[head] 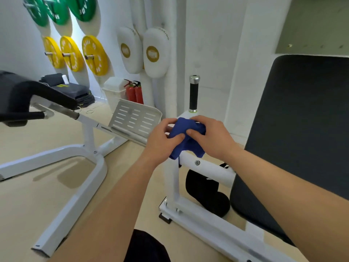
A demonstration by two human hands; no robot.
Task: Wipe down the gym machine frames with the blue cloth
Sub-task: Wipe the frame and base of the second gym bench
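Note:
A blue cloth (pixel 186 137) is bunched over the top corner of a white machine frame (pixel 209 167), where an upright post meets a horizontal tube. My left hand (pixel 160 142) grips the cloth's left side with thumb on top. My right hand (pixel 211 137) holds its right side, fingers curled over it. Part of the cloth hangs down over the tube. A black handle (pixel 193 95) with a silver cap stands upright just behind the cloth.
A large black pad (pixel 302 129) fills the right. A second white-framed bench (pixel 75 167) with a perforated metal footplate (pixel 135 118) stands left. Yellow and green weight plates (pixel 94 54), white boxing pads (pixel 153 53), red extinguishers (pixel 135 92) and a white bin line the wall.

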